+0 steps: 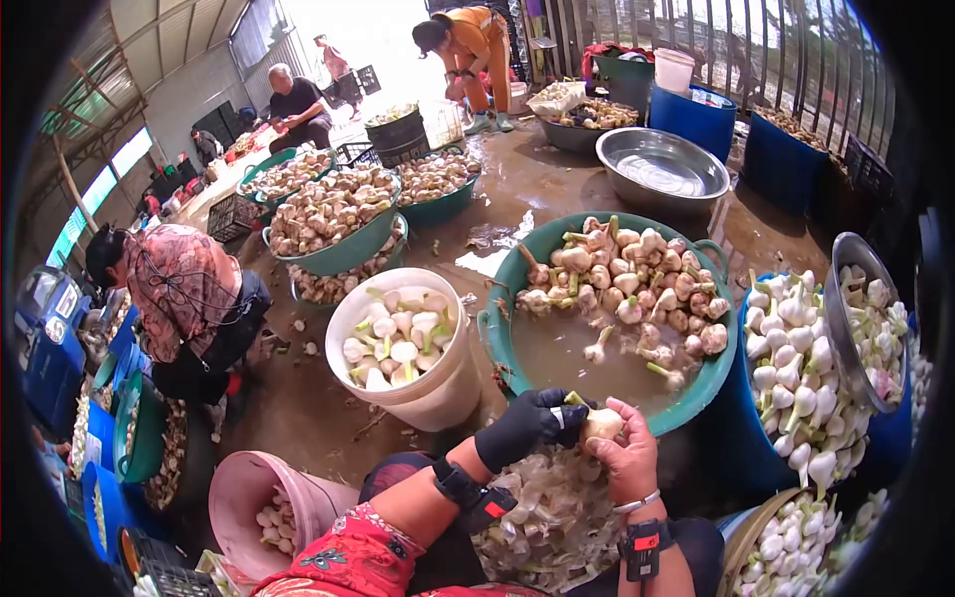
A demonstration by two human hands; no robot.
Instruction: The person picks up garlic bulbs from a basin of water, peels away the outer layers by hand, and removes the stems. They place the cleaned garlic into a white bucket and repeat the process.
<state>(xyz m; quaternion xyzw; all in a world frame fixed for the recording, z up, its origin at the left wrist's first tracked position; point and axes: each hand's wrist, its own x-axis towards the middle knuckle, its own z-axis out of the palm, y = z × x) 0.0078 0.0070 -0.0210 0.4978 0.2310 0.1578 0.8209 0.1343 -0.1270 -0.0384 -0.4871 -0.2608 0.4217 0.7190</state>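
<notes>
A garlic bulb [603, 424] with a short green stem is held between both hands, over a heap of loose skins [547, 507]. My left hand [532, 426], in a black glove, is closed on its stem side. My right hand [629, 453] is bare and pinches the bulb from the other side. Just beyond them is a green basin [502, 348] of murky water, with unpeeled garlic [637, 269] piled mostly at its far side. Peeled bulbs [403, 333] fill a white bucket [438, 393] to the left of the basin.
A pink bucket [234, 497] lies tilted at the lower left. Peeled garlic [796, 368] fills a blue barrel at the right, beside a tilted metal bowl [846, 328]. An empty metal basin [662, 169] stands behind. A person in a patterned top [179, 289] crouches left; others work farther back.
</notes>
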